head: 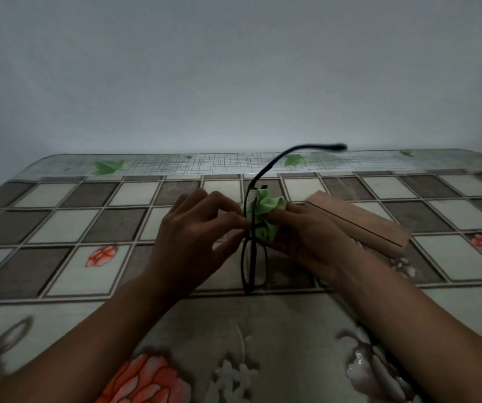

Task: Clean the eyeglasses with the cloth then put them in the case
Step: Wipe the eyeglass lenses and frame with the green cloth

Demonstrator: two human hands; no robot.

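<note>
Black-framed eyeglasses (253, 263) are held on edge above the middle of the table, one temple arm arching up and away to the right. My left hand (196, 237) pinches the frame near its bridge. My right hand (312, 237) presses a crumpled green cloth (264, 213) against the upper lens, and the cloth hides that lens. A flat tan case (359, 222) lies on the table just right of my right hand.
The table (59, 228) has a glossy checked cover with flower and leaf prints. A plain pale wall stands right behind its far edge.
</note>
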